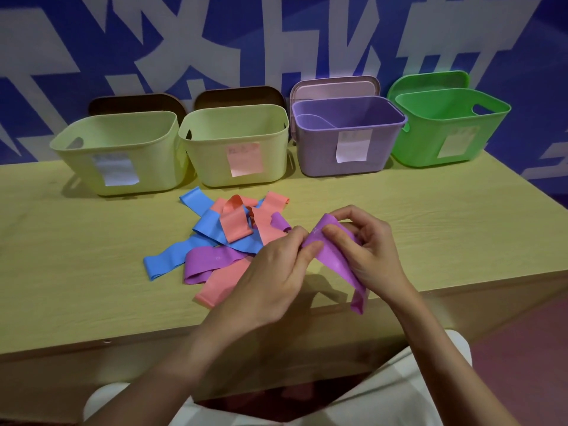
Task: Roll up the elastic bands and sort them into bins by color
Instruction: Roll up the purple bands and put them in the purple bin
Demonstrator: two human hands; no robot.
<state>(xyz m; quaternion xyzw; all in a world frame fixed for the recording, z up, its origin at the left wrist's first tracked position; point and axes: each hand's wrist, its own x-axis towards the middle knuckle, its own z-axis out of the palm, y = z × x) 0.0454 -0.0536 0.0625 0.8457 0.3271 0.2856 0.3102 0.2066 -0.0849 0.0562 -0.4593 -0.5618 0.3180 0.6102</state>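
You are seated at a pale wooden table [430,216], looking down at your two bare hands above its near edge. Both hands hold one purple elastic band [333,256]. Your left hand [273,272] pinches the band's upper end between thumb and curled fingers. Your right hand [368,247] grips the same end from the other side, thumb pressed on the band's face and fingers curled behind it. The rest of the band hangs down past your right wrist, its loose lower end dangling just over the table's front edge.

Just left of your hands, a loose pile of flat bands [227,238] lies on the table: blue, salmon-pink and purple strips crossing over one another. One blue band [172,259] sticks out at the pile's lower left; a pink band [219,285] lies at the near side, partly hidden by your left hand; another purple band [212,261] lies between them.

Four open bins stand in a row along the table's far side, against a blue and white wall [276,41]. From left to right: a pale yellow bin [120,155], a second pale yellow bin [236,146] touching it, a purple bin [347,139], and a green bin [445,127]. Each bin has a paper label on its front; the writing is too blurred to read. A lid leans behind each bin.
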